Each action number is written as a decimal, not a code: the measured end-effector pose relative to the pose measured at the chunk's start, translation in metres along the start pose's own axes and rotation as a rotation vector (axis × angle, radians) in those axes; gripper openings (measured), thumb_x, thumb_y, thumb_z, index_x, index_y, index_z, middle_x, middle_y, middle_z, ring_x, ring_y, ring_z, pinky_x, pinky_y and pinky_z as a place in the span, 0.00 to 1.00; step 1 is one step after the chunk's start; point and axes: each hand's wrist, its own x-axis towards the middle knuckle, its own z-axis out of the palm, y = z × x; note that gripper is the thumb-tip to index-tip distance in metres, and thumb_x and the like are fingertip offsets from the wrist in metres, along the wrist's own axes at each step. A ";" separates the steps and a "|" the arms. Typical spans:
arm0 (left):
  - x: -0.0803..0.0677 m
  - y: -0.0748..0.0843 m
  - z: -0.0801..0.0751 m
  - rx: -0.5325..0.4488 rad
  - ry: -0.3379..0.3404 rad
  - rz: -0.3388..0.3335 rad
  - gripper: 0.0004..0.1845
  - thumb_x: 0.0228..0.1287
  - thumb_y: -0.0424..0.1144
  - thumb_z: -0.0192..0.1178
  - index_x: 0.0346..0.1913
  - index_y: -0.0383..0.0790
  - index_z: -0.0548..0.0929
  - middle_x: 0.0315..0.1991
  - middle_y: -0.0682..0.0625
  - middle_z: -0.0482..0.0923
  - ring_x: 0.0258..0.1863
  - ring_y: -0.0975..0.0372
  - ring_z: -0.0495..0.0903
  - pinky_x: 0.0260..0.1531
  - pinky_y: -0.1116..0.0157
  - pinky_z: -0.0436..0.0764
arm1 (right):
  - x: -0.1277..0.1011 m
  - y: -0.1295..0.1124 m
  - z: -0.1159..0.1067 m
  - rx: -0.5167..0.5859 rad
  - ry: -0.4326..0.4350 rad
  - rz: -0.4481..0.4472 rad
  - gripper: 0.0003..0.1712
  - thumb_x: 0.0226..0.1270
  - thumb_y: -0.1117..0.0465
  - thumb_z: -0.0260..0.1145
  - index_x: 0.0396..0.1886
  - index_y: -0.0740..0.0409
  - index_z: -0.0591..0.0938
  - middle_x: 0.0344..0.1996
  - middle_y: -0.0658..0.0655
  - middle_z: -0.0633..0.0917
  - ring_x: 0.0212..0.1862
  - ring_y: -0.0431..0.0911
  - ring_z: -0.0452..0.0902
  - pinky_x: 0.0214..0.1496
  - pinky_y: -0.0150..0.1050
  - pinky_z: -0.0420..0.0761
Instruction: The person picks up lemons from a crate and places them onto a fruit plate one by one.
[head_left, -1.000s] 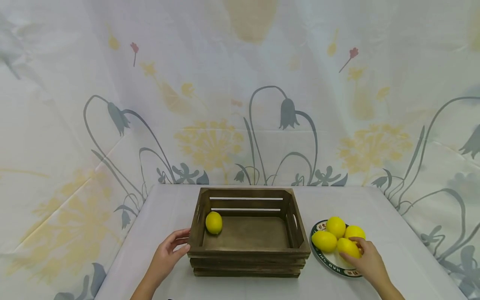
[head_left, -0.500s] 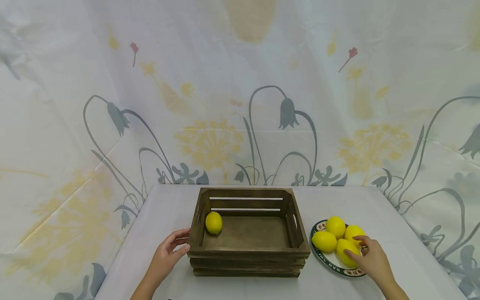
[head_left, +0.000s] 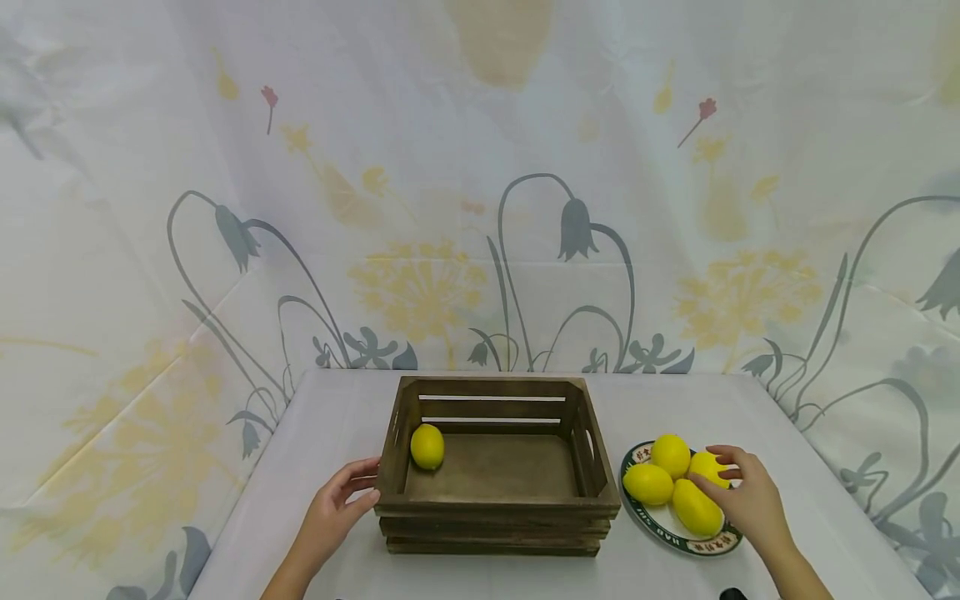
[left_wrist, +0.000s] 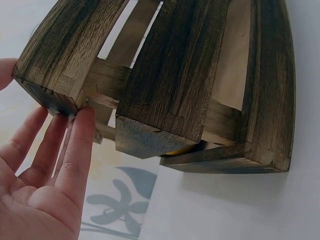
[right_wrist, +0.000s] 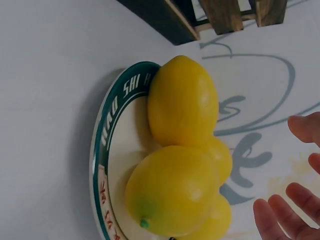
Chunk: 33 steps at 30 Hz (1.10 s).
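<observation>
Backdrop: floral-print cloth (head_left: 480, 208) hung behind and draped to both sides, grey bellflowers and yellow dandelion heads.

Counter (head_left: 337, 417) w/ plain white cover, carries everything below.

Wooden slatted crate (head_left: 495, 508), dark stain, centre of counter, open top. One lemon inside (head_left: 427, 446) at back-left corner of crate floor, against left wall. Left wrist view shows the crate's corner and slats close up (left_wrist: 165, 75).

Plate (head_left: 660, 527), white w/ green lettered rim, just right of crate, not touching it. Holds four lemons piled together: left lemon (head_left: 648, 483), back lemon (head_left: 671, 455), front lemon (head_left: 697, 507), right lemon (head_left: 707, 467) partly behind hand. Right wrist view: plate rim (right_wrist: 112, 125) and stacked lemons, nearest lemon (right_wrist: 172, 197) w/ stem end down, upper lemon (right_wrist: 184, 100) against rim.

Left hand (head_left: 333, 515) at crate's front-left corner. Fingers (left_wrist: 77, 150) straight and spread, tips resting on the corner post; thumb on the crate's front slat. No curl round the wood, just contact.

Right hand (head_left: 750, 498) over right side of plate. Fingers (head_left: 722, 454) apart, loosely arched above right lemon; thumb near front lemon. Wrist view shows fingertips (right_wrist: 280, 215) clear of the fruit, so nothing clamped. Contact w/ right lemon: cannot tell from head view.
</observation>
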 end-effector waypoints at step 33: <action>-0.001 0.000 0.000 0.001 0.003 0.011 0.20 0.60 0.28 0.59 0.56 0.29 0.73 0.53 0.39 0.73 0.45 0.65 0.75 0.43 0.71 0.77 | 0.053 -0.008 0.041 0.169 0.151 -0.284 0.26 0.56 0.52 0.70 0.53 0.52 0.76 0.47 0.53 0.75 0.41 0.43 0.71 0.35 0.20 0.72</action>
